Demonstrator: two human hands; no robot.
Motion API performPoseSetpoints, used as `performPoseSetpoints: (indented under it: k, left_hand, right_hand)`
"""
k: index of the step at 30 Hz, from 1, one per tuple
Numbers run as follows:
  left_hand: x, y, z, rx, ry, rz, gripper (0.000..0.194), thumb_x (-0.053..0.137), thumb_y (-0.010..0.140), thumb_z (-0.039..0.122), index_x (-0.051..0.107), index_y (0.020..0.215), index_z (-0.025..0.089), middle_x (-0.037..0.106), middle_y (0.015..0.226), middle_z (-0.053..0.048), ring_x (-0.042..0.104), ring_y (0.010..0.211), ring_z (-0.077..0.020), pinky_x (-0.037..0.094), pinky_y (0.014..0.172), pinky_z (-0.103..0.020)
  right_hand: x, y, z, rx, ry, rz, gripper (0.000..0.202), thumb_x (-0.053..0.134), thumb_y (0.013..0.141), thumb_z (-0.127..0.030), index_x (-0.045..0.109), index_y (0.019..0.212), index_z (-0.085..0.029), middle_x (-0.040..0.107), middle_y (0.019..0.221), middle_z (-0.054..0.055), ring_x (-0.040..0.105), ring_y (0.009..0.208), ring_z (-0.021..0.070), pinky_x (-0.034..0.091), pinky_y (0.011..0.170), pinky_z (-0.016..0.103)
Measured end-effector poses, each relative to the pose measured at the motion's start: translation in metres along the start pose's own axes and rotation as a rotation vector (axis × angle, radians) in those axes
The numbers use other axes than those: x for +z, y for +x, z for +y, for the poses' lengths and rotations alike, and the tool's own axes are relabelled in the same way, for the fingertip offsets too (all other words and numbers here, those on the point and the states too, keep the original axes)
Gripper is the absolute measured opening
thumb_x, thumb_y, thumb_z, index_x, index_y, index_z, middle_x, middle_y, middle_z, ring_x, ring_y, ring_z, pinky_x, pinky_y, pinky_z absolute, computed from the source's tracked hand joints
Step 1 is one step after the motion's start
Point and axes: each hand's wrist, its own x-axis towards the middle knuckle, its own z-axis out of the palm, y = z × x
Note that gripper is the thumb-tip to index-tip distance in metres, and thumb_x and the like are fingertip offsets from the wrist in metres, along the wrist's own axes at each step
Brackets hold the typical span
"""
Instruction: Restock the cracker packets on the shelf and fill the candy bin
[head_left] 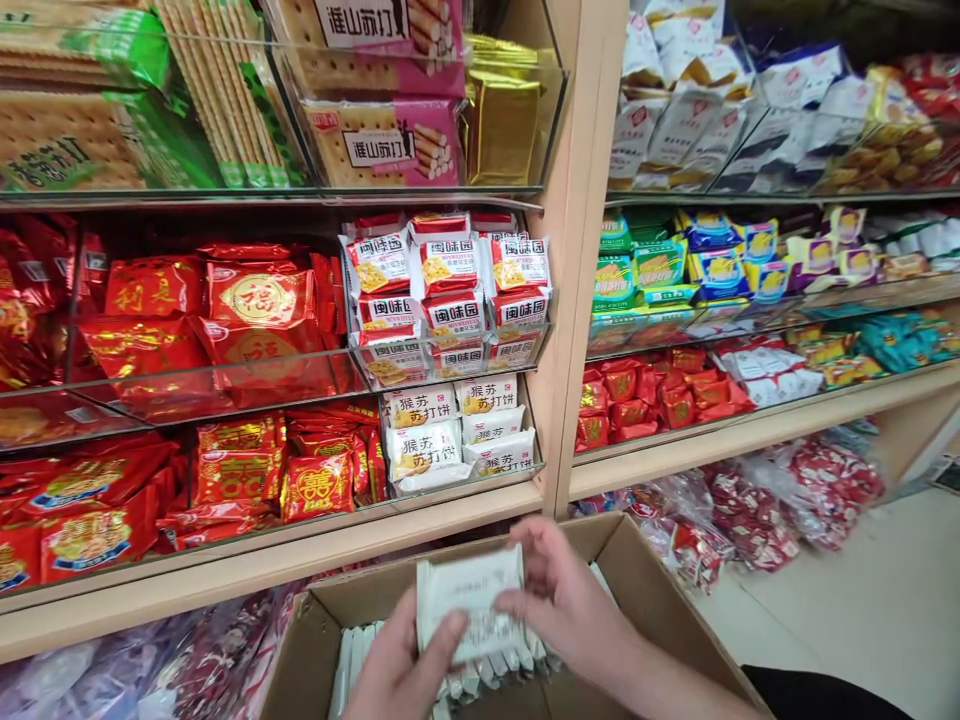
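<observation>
Both my hands grip a white wrapped biscuit packet (469,590) above an open cardboard box (660,600). My left hand (405,650) has its left edge, thumb across the front. At the other side, my right hand (562,590) pinches the packet with the thumb on its face. The print on the wrapper is blurred. Below, several white packets (491,668) stand in rows inside the box, partly hidden by my hands. White cracker packets (425,450) with dark lettering sit in the lower shelf bin just above the box.
A wooden shelf unit (562,300) with clear-fronted bins rises ahead, holding red packets (262,300), red-and-white packets (450,265) and pink cracker packs (390,140). Bagged goods (750,500) lie on the floor under the right shelf. More bags (195,650) lie left of the box.
</observation>
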Motion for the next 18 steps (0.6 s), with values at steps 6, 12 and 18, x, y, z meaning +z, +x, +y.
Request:
performPoseSetpoints:
  k: [6, 12, 18]
  left_hand:
    - [-0.001, 0.089, 0.090, 0.379, 0.281, 0.156, 0.022, 0.062, 0.070, 0.032, 0.061, 0.085, 0.016, 0.069, 0.083, -0.006, 0.063, 0.077, -0.0238, 0.049, 0.069, -0.035]
    - [0.015, 0.148, 0.101, 0.513, 0.326, 0.192, 0.016, 0.061, 0.076, 0.029, 0.059, 0.082, 0.014, 0.065, 0.079, -0.002, 0.061, 0.070, -0.0150, 0.049, 0.067, -0.033]
    - [0.022, 0.131, 0.092, 0.662, 0.409, 0.300, 0.009, 0.059, 0.074, 0.023, 0.058, 0.081, 0.017, 0.060, 0.074, -0.001, 0.057, 0.066, -0.0157, 0.046, 0.061, -0.030]
  right_hand:
    - [-0.044, 0.079, -0.061, -0.434, -0.316, 0.257, 0.031, 0.053, 0.076, -0.024, 0.036, 0.102, -0.020, 0.055, 0.095, 0.006, 0.057, 0.082, 0.0166, 0.050, 0.069, 0.032]
    - [-0.056, 0.114, -0.049, -0.648, -0.868, 0.346, 0.026, 0.037, 0.076, -0.003, 0.049, 0.097, -0.013, 0.025, 0.136, 0.017, 0.025, 0.127, 0.0257, 0.032, 0.099, 0.046]
    - [-0.051, 0.087, -0.046, -0.601, -0.710, 0.385, 0.042, 0.044, 0.079, -0.014, 0.039, 0.121, -0.015, 0.027, 0.136, 0.015, 0.026, 0.127, 0.0258, 0.033, 0.099, 0.045]
